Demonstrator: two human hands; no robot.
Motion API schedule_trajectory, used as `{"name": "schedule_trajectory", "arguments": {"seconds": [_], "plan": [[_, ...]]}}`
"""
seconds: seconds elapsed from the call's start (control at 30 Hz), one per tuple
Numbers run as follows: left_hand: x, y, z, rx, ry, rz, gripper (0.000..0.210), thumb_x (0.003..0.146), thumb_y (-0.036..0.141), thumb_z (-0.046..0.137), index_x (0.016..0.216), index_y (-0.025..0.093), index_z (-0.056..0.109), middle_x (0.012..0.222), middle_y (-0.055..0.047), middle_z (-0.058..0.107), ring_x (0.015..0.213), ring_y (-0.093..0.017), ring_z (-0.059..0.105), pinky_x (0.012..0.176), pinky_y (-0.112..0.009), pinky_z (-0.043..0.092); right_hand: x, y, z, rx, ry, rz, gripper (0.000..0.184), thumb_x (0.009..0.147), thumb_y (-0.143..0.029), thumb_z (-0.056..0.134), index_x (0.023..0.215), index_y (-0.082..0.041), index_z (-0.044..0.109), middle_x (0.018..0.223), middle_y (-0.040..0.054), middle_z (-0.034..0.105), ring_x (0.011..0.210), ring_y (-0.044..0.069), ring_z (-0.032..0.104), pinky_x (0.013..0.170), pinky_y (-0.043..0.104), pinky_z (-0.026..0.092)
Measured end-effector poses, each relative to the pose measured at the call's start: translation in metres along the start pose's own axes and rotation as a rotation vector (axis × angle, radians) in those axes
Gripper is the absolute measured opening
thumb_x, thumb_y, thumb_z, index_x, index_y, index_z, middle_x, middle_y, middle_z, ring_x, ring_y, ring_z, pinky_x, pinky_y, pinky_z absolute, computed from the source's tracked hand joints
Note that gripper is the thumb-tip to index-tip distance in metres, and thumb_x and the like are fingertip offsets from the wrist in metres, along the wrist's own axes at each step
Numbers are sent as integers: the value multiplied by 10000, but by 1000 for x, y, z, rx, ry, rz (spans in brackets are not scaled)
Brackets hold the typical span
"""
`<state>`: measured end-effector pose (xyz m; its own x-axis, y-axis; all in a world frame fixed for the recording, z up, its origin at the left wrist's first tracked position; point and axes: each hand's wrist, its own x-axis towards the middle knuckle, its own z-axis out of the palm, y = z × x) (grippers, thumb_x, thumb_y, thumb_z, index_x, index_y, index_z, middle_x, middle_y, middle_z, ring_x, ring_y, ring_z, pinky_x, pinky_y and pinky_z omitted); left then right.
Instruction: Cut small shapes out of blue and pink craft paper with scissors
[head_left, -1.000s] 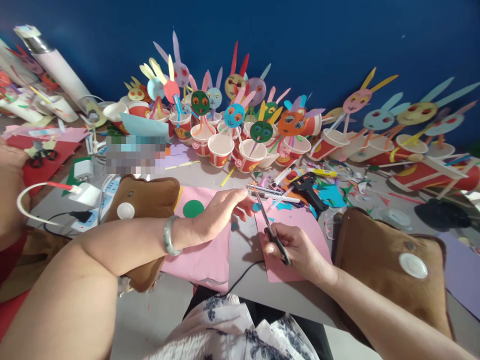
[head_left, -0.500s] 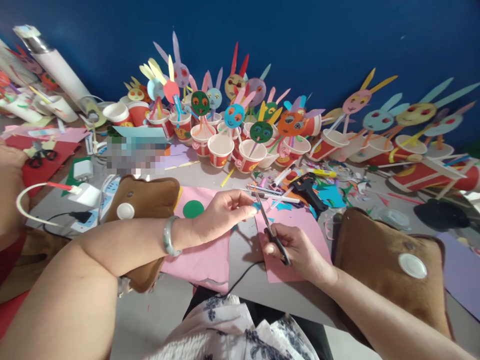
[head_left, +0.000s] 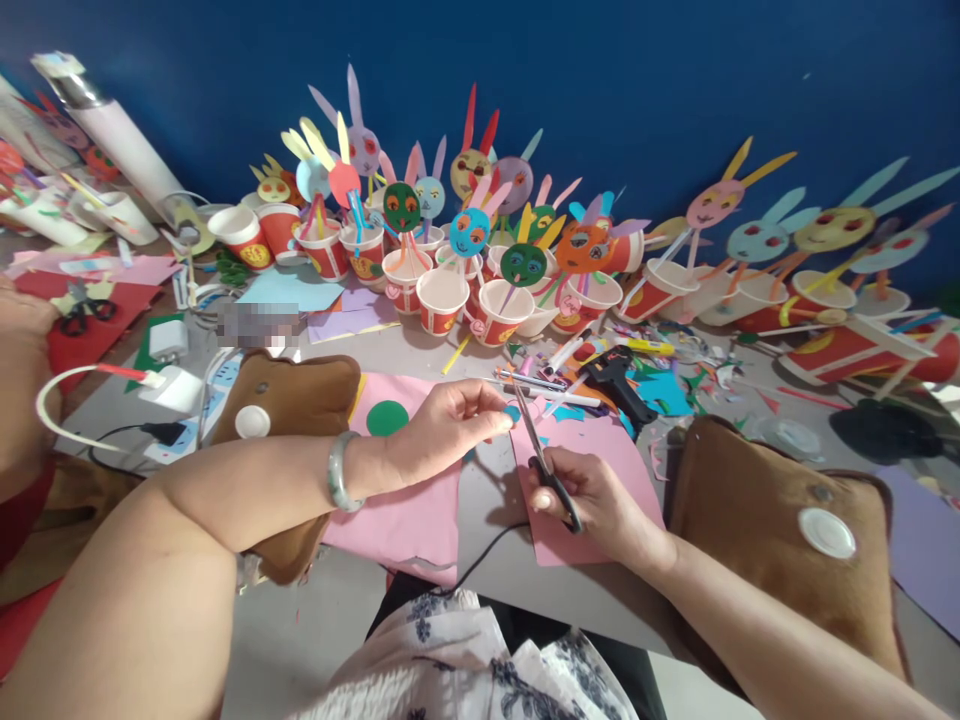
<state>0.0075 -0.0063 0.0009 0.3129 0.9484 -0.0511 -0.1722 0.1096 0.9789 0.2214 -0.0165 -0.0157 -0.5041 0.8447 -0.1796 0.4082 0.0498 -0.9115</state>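
Pinched in the fingertips of my left hand [head_left: 457,425] is a small piece of blue paper [head_left: 513,412]. My right hand [head_left: 592,500] is wrapped round the black handles of a pair of scissors [head_left: 556,482]. The scissor blades point up and away, right beside the blue paper; whether they touch it I cannot tell. Below the scissors lies a sheet of pink paper [head_left: 622,490]. A green paper circle [head_left: 387,419] rests on another pink sheet [head_left: 420,530], left of my left hand.
Paper cups [head_left: 442,302] with paper rabbit heads line the blue wall. A black glue gun [head_left: 619,380] lies among scraps and pens. Brown plush pillows [head_left: 750,520] flank my arms. A power strip [head_left: 169,445] with chargers is at left, near another person's arm [head_left: 22,390].
The scissors and the blue paper have shifted only slightly at the fingertips. At the back left, the light blue sheet now lies lower and flatter on the table.
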Motion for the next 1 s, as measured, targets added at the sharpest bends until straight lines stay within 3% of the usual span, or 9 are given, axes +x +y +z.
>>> {"name": "schedule_trajectory", "arguments": {"seconds": [0.27,1.0], "plan": [[0,-3,-1,70,-14,20,58,773,194,638,782,138,631,748,-6,604,705,-101,515,667,-250,401,-1,-6,1,62,-59,-18,617,661,-770,703,629,-171,561,579,21,598,534,129,512,502,256,420],[2,-12,-4,204,-4,131,38,775,165,610,794,149,639,757,-5,626,720,-106,537,683,-243,425,-1,-3,0,37,-84,14,653,627,-804,697,607,-168,551,573,16,575,523,106,434,486,245,370]]}}
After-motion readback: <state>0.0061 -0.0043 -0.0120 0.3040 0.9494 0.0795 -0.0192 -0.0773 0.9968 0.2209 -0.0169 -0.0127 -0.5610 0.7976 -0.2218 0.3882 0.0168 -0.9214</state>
